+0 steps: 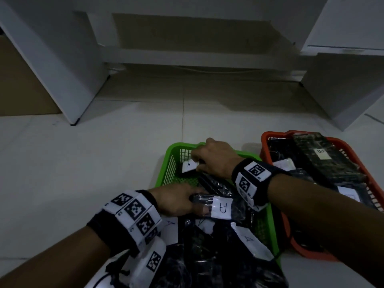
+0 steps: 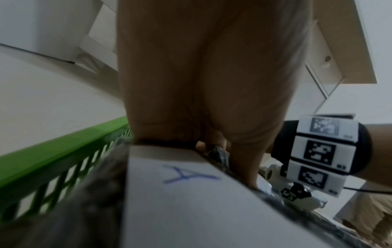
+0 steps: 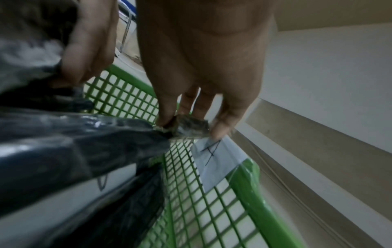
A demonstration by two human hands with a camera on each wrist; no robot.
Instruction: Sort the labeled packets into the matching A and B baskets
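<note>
On floor tiles: green basket [image 1: 174, 161] heaped with A-labelled packets, orange basket [image 1: 268, 138] beside it holding B-labelled packets [image 1: 324, 161]; sorting judged nearly done. Left hand [image 1: 176, 201] grips packet marked A [image 1: 220, 207] over green basket. Right hand [image 1: 216, 159] pinches end of small A packet [image 1: 190, 166] at far corner.
</note>
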